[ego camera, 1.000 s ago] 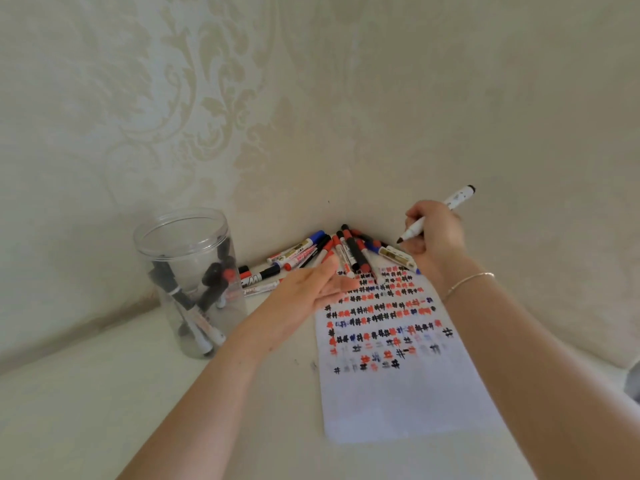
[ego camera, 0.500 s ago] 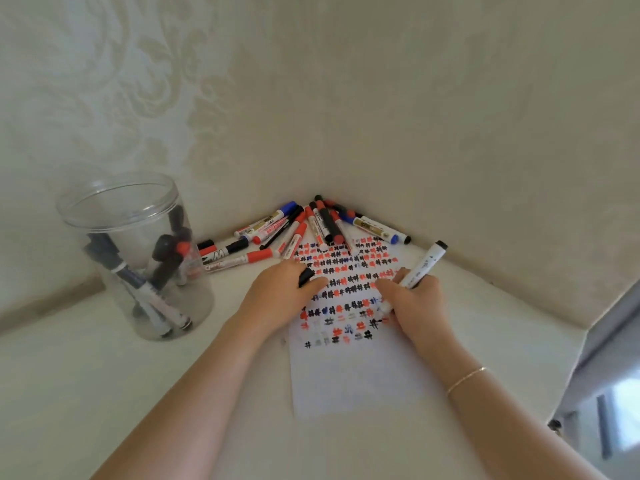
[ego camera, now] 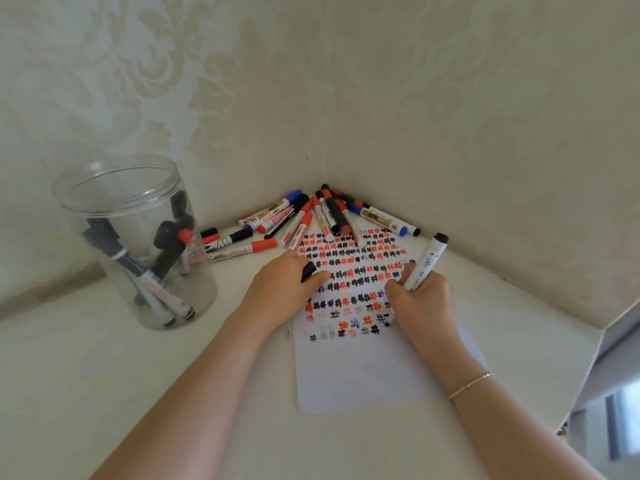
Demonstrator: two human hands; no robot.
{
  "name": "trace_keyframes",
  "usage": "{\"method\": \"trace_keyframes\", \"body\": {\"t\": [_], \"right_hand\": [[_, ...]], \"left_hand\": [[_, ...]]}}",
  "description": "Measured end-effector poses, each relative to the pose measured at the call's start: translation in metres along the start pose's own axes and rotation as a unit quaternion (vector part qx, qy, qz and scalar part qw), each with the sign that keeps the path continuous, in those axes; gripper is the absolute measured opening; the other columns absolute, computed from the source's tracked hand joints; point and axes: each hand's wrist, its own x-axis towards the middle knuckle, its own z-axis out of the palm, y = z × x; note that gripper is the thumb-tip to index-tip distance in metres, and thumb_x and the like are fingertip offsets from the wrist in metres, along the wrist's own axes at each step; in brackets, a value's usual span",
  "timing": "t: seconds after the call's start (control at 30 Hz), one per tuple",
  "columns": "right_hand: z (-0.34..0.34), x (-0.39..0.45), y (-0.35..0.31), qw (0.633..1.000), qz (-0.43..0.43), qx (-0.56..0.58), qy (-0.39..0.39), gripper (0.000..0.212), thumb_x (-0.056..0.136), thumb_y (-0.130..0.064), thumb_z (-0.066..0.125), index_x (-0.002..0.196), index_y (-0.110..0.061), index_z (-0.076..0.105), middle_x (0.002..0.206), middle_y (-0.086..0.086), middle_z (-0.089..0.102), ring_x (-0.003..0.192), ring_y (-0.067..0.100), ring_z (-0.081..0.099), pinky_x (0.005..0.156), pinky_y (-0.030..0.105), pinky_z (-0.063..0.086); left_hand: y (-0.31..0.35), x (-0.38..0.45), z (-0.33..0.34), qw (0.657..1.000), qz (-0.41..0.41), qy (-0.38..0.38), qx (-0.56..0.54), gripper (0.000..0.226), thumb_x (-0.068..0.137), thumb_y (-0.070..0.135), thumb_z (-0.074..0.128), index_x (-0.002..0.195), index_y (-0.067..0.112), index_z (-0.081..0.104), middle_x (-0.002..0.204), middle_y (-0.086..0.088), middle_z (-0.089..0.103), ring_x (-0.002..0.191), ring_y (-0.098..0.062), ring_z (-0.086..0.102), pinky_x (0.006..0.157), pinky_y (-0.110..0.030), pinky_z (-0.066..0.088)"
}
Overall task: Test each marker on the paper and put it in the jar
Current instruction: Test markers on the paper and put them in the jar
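Two hands at frame ctr: right hand (ego camera: 420,301) grips white marker (ego camera: 426,263), tip on paper (ego camera: 363,372); left hand (ego camera: 285,284) pinches black cap (ego camera: 308,270). Jar (ego camera: 135,244) mid-left.

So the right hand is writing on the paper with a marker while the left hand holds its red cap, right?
Not quite: the cap in the left hand is black, not red, as the head view shows. The right hand does hold the marker on the paper.

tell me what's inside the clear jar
The clear jar holds several markers leaning against its wall, mostly black-capped, one with a red cap. An exact count isn't possible: they overlap and the plastic blurs them.
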Motion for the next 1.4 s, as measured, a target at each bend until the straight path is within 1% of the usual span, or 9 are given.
{"method": "trace_keyframes", "body": {"t": [0.2,0.3,0.43,0.7,0.93,1.1,1.2,1.33,1.4], "right_hand": [[0.000,0.000,0.000,1.000,0.011,0.006,-0.017,0.031,0.081,-0.002,0.060,0.060,-0.010,0.039,0.054,0.002,0.041,0.039,0.008,0.037,0.037,0.018,0.033],[0.001,0.000,0.001,1.000,0.002,-0.002,-0.003,0.025,0.085,-0.004,0.059,0.066,-0.007,0.043,0.061,0.006,0.041,0.051,0.016,0.038,0.047,0.026,0.035],[0.000,0.002,0.002,1.000,0.014,0.019,0.000,0.019,0.082,-0.004,0.061,0.070,-0.008,0.048,0.064,0.007,0.041,0.055,0.018,0.037,0.045,0.023,0.032],[0.000,0.002,0.004,1.000,0.017,0.017,-0.005,0.029,0.081,-0.003,0.060,0.063,-0.009,0.040,0.057,0.005,0.038,0.052,0.017,0.036,0.048,0.027,0.032],[0.002,0.003,0.006,1.000,-0.014,-0.014,-0.015,0.038,0.082,-0.001,0.059,0.057,-0.011,0.033,0.053,0.003,0.034,0.043,0.011,0.031,0.036,0.017,0.030],[-0.009,0.006,0.002,0.978,0.026,0.206,-0.028,0.023,0.084,-0.023,0.070,0.076,-0.006,0.058,0.062,0.010,0.064,0.051,0.015,0.059,0.053,0.023,0.053],[-0.015,0.010,0.001,0.957,0.040,0.279,-0.071,0.011,0.079,-0.016,0.074,0.075,-0.011,0.065,0.066,0.007,0.067,0.061,0.019,0.064,0.062,0.025,0.056],[-0.014,0.009,0.001,0.950,0.055,0.295,-0.080,0.026,0.086,-0.011,0.065,0.061,-0.007,0.059,0.060,0.007,0.060,0.048,0.018,0.050,0.050,0.025,0.046],[-0.009,0.006,0.001,0.972,0.034,0.225,-0.063,0.024,0.087,-0.006,0.061,0.065,-0.006,0.050,0.057,0.009,0.054,0.044,0.018,0.046,0.041,0.024,0.041]], "left_hand": [[-0.002,0.001,0.002,1.000,-0.003,-0.001,-0.007,0.039,0.092,0.055,0.047,0.066,0.027,0.040,0.078,0.006,0.048,0.066,-0.006,0.047,0.054,-0.022,0.032],[-0.002,0.001,0.003,1.000,-0.001,0.000,-0.007,0.039,0.092,0.055,0.047,0.066,0.027,0.040,0.077,0.007,0.046,0.066,-0.005,0.046,0.054,-0.022,0.031],[-0.003,0.001,0.003,1.000,-0.001,0.003,-0.007,0.038,0.093,0.055,0.047,0.068,0.026,0.041,0.077,0.007,0.044,0.065,-0.005,0.045,0.054,-0.021,0.030],[-0.003,0.002,0.004,1.000,0.000,0.002,-0.002,0.037,0.093,0.055,0.047,0.074,0.023,0.046,0.078,0.008,0.045,0.067,-0.005,0.047,0.055,-0.022,0.032],[-0.002,0.002,0.004,1.000,0.000,0.000,0.008,0.037,0.093,0.054,0.046,0.071,0.024,0.043,0.077,0.008,0.043,0.068,-0.006,0.046,0.056,-0.022,0.032],[-0.003,0.002,0.005,1.000,0.000,0.006,0.005,0.038,0.093,0.054,0.047,0.070,0.024,0.044,0.077,0.007,0.045,0.066,-0.005,0.046,0.054,-0.022,0.031],[-0.001,0.001,0.004,1.000,-0.002,0.005,0.002,0.038,0.093,0.053,0.047,0.068,0.024,0.044,0.076,0.007,0.046,0.065,-0.005,0.046,0.053,-0.022,0.031],[-0.001,0.000,0.003,1.000,-0.003,0.002,0.005,0.038,0.093,0.054,0.046,0.070,0.024,0.045,0.076,0.007,0.045,0.065,-0.005,0.045,0.053,-0.021,0.030],[-0.001,0.000,0.003,1.000,-0.005,0.002,0.009,0.038,0.093,0.055,0.046,0.069,0.025,0.044,0.076,0.008,0.045,0.065,-0.005,0.045,0.053,-0.021,0.029]]}}
